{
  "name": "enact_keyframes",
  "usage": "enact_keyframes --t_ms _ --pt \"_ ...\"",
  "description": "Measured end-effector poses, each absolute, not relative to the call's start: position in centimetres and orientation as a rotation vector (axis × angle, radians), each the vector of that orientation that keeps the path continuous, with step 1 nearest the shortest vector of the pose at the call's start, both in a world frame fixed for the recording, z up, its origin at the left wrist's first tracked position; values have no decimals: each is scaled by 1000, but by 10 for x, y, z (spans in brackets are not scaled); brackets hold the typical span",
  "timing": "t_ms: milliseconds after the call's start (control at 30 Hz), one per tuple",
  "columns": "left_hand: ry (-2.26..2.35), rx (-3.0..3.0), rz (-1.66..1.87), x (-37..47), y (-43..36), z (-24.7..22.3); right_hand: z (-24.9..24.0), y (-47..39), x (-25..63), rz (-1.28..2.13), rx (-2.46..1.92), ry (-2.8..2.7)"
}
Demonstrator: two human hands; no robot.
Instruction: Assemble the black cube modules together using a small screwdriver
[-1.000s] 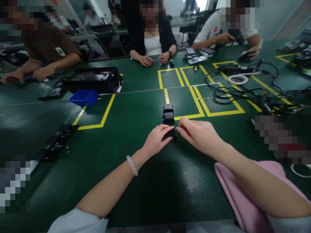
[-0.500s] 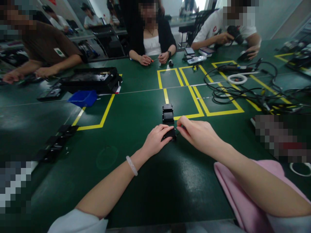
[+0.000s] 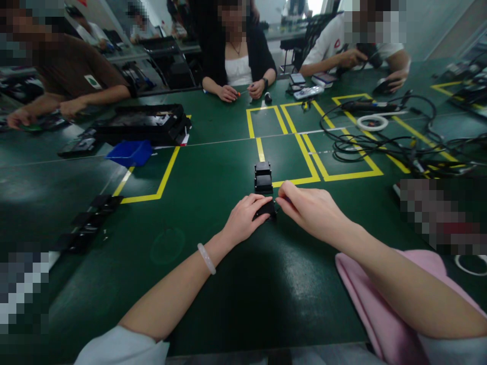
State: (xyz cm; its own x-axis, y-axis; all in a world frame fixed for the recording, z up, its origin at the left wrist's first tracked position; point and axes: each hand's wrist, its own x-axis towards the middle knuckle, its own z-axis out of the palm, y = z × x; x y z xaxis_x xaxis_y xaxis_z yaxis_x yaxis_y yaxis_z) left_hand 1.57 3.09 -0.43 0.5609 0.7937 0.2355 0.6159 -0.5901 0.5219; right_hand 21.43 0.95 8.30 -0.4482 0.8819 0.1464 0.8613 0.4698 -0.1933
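1. The left hand [image 3: 243, 217] grips a small black block [image 3: 267, 208] between thumb and fingers on the green table [image 3: 213, 167].
2. The right hand [image 3: 314, 208], just right of the block, is curled closed; whether its fingertips pinch anything is too small to tell.
3. Just beyond the block sit more black pieces [image 3: 263, 181].
4. A pink cloth [image 3: 367, 291] lies by the right forearm.

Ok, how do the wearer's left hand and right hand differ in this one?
The left hand holds a black block between thumb and fingers; the right hand is curled beside it, and whatever its grip holds is too small to tell.
The left hand has a pale bracelet at the wrist; the right hand shows none.
Both are ungloved.
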Motion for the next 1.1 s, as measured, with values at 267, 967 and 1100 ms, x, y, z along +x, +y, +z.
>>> enact_keyframes --t_ms 267,967,1100 --pt "1141 2420 637 15 32 -6 77 11 214 88 -1503 -2442" --pt "1141 2419 651 16 31 -5 83 10 215 145 -1472 -2467" --pt "1143 2423 657 16 31 -5 83 10 214 144 -1498 -2501"
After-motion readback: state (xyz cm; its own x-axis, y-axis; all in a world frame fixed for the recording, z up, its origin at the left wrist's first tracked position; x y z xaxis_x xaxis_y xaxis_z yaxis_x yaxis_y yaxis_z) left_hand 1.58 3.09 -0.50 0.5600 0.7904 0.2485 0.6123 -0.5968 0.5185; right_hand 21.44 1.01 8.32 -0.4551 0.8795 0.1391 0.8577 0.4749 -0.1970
